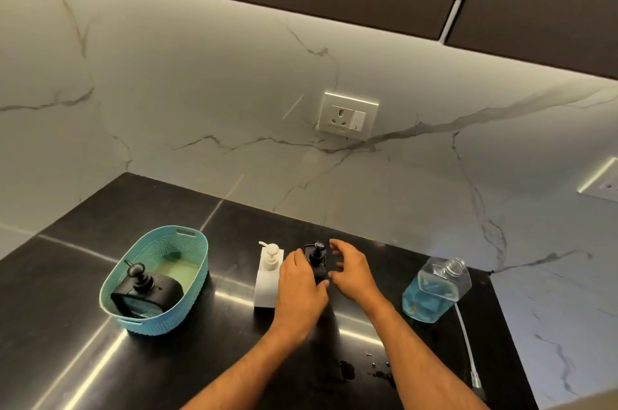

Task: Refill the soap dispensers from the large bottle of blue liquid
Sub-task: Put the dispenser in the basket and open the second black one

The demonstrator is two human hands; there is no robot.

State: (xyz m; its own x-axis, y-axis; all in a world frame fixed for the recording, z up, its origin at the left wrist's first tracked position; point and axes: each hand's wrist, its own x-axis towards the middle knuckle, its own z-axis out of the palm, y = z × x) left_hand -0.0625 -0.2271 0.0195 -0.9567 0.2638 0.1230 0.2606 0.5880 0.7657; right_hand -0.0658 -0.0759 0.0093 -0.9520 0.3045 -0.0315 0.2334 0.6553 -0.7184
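Note:
A black soap dispenser [316,254] stands mid-counter, its pump head showing between my hands. My left hand [299,289] grips its body from the left and front, hiding most of it. My right hand [351,270] hovers just right of the pump with fingers spread and loosely curved, holding nothing. A white dispenser [267,275] stands directly left of the black one. The large clear bottle [434,289] of blue liquid stands to the right, about half full, with its threaded neck uncapped. A second black dispenser [145,291] lies in the teal basket [187,244].
The black counter [207,359] meets a marble wall with a socket [347,116]. A white tube [466,339] lies in front of the large bottle near the counter's right edge. Small bits and dark wet spots [347,369] sit near the front. Dark cabinets hang overhead.

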